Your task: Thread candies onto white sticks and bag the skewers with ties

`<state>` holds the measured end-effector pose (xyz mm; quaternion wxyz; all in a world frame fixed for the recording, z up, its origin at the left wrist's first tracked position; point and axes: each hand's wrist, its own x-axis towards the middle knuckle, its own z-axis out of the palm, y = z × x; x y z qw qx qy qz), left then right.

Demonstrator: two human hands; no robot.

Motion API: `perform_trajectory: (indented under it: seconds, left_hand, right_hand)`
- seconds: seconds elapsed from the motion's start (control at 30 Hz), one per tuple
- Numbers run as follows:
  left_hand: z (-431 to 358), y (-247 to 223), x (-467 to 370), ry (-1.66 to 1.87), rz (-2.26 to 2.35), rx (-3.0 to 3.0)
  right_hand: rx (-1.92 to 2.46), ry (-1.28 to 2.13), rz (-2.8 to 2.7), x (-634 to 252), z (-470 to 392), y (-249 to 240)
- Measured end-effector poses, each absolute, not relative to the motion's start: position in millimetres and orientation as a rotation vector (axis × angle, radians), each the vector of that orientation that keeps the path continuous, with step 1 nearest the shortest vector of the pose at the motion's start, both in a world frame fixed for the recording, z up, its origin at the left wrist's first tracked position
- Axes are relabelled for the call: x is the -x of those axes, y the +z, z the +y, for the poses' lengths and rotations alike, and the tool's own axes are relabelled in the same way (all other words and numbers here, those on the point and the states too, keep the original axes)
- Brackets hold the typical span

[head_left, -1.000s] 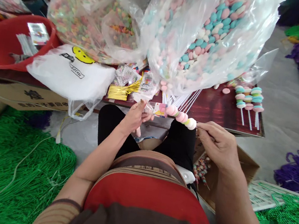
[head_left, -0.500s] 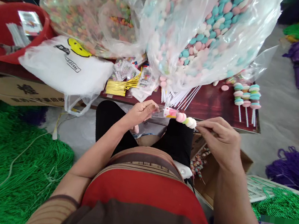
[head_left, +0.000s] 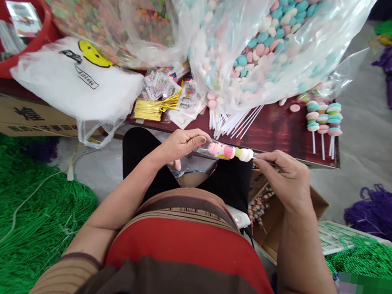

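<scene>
The candy skewer lies level between the two hands, just in front of the table edge and above the lap. Its pink end sits inside a clear sleeve that the left hand pinches closed between thumb and fingers. The right hand has its fingertips closed on the stick at the white end. Beyond them, on the table, lie bare white sticks and finished skewers, under a big bag of pastel candies.
</scene>
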<state>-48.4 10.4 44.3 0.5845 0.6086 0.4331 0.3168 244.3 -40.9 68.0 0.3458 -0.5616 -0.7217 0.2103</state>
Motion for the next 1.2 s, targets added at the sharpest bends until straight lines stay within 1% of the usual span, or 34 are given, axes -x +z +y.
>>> perform_trajectory:
  seconds: [0.3,0.57,0.67,0.8,0.97,1.03,1.2]
  left_hand:
    - [10,63,53,0.641,1.041,-1.371]
    - [22,70,50,0.228,0.92,-1.391]
    - [29,76,45,0.143,0.864,-1.431]
    - [32,82,29,0.179,0.904,-1.629]
    - [30,80,13,0.232,1.02,-2.134]
    - [32,80,15,0.197,1.038,-2.245]
    - [38,82,21,0.021,0.95,-2.313]
  right_hand:
    - [1.419,0.613,-1.937,-252,-39,57]
    - [1.365,0.594,-2.009,-243,-34,54]
    - [1.365,0.579,-2.008,-242,-34,53]
    - [1.366,0.564,-2.001,-233,-36,54]
    - [1.431,0.607,-1.938,-223,-38,55]
    - [1.4,0.624,-1.942,-224,-37,56]
    - [1.407,0.577,-1.96,-221,-38,61]
